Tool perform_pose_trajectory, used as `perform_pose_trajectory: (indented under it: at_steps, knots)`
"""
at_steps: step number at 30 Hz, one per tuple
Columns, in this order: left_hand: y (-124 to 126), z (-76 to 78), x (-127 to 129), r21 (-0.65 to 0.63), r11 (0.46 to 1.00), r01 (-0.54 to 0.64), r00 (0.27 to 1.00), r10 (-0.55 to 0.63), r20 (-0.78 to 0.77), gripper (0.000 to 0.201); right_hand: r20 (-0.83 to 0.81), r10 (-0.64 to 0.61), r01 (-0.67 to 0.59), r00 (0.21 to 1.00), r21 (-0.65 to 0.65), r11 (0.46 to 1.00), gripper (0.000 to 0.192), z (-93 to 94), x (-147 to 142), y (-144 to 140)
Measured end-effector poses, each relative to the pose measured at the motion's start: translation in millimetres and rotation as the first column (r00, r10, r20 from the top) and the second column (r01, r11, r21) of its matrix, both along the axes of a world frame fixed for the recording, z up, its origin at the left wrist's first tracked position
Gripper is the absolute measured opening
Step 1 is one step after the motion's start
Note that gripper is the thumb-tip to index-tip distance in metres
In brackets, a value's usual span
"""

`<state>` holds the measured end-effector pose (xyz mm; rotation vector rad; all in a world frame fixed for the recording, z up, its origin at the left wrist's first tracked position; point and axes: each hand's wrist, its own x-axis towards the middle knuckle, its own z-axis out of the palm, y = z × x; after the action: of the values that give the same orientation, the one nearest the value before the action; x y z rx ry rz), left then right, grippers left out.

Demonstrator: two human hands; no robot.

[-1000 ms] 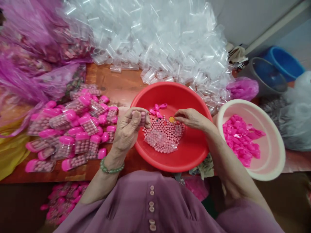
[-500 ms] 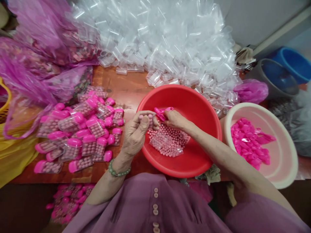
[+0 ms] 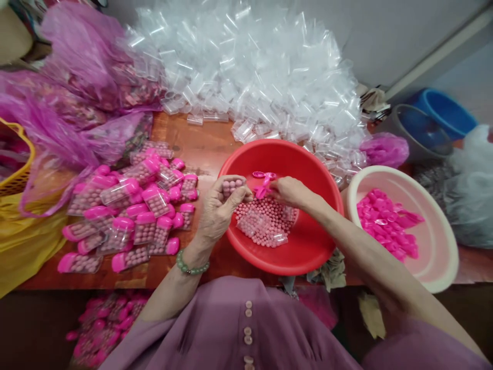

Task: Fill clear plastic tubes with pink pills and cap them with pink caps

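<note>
Over the near-left rim of a red basin (image 3: 308,246), the left hand (image 3: 221,208) is gripping a small clear box (image 3: 232,186) packed with pale pink beads, its long axis lying roughly level and its mouth pointing right. The right hand (image 3: 290,191) is pinching a pink cap (image 3: 262,191) just beside that mouth, above loose beads (image 3: 265,218) in the basin. No writing is showing on the capped boxes (image 3: 131,216) lying on the worktop (image 3: 200,149) to the left.

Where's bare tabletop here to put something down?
Bare wood lies between the clear tube heap, the capped tubes and the red basin. Both hands crowd the basin; the right side is packed.
</note>
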<state>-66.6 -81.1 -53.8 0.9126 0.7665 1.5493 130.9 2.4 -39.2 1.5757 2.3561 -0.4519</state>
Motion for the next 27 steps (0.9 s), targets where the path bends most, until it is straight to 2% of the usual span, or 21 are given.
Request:
perform_pose_trajectory:
  at_steps: [4,6,8,9,10,12,13,14,16,19,21,25,27]
  knots:
    - [-3,2.3,4,0.005,1.000,0.006,0.999,-0.006,-0.047,0.022,0.060,-0.099,0.088,0.993,0.170,0.982,0.029,13.8,8,-9]
    - [-4,3.2,5,0.002,1.000,0.015,0.998,-0.015,-0.057,0.023,0.045,-0.102,0.091,0.994,0.207,0.974,0.029,19.9,13,-13]
    - [-5,4.2,5,-0.025,1.000,0.010,0.995,-0.013,-0.103,0.022,-0.059,-0.080,0.090,0.995,0.184,0.979,0.029,25.8,17,-20]
    - [-5,4.7,6,-0.045,0.999,0.003,0.991,-0.009,-0.137,0.022,-0.181,-0.077,0.102,0.980,0.133,0.986,0.030,28.7,18,-24]
    - [-5,5.3,6,-0.060,0.998,-0.004,0.986,-0.006,-0.167,0.021,-0.338,-0.091,0.118,0.937,0.059,0.991,0.031,31.5,19,-29]
    - [-5,6.6,8,-0.072,0.997,-0.021,0.979,0.006,-0.205,0.019,-0.629,-0.169,0.113,0.759,-0.129,0.985,0.037,36.2,18,-41]
    - [-5,7.1,9,-0.069,0.997,-0.029,0.977,0.014,-0.215,0.019,-0.712,-0.215,0.089,0.668,-0.210,0.974,0.038,37.9,17,-47]
    - [-4,7.6,10,-0.063,0.997,-0.042,0.974,0.027,-0.226,0.018,-0.752,-0.245,0.063,0.613,-0.262,0.963,0.038,39.3,15,-53]
    - [-4,8.3,10,-0.050,0.996,-0.075,0.964,0.060,-0.261,0.017,-0.782,-0.272,0.026,0.560,-0.312,0.950,0.035,40.7,10,-64]
    - [-3,8.4,8,-0.039,0.994,-0.104,0.961,0.090,-0.262,0.015,-0.815,-0.291,0.032,0.500,-0.319,0.947,0.030,39.9,6,-75]
    - [-3,8.4,6,-0.049,0.996,-0.073,0.977,0.062,-0.202,0.017,-0.846,-0.306,0.065,0.437,-0.309,0.949,0.028,37.9,4,-81]
    - [-4,8.9,8,-0.088,0.995,0.037,0.994,-0.046,-0.104,0.021,-0.929,-0.287,0.192,0.232,-0.245,0.950,0.028,33.3,-2,-90]
    - [-6,9.6,13,-0.106,0.991,0.079,0.993,-0.088,-0.079,0.022,-0.948,-0.222,0.291,0.227,-0.151,0.945,0.026,32.5,-8,-93]
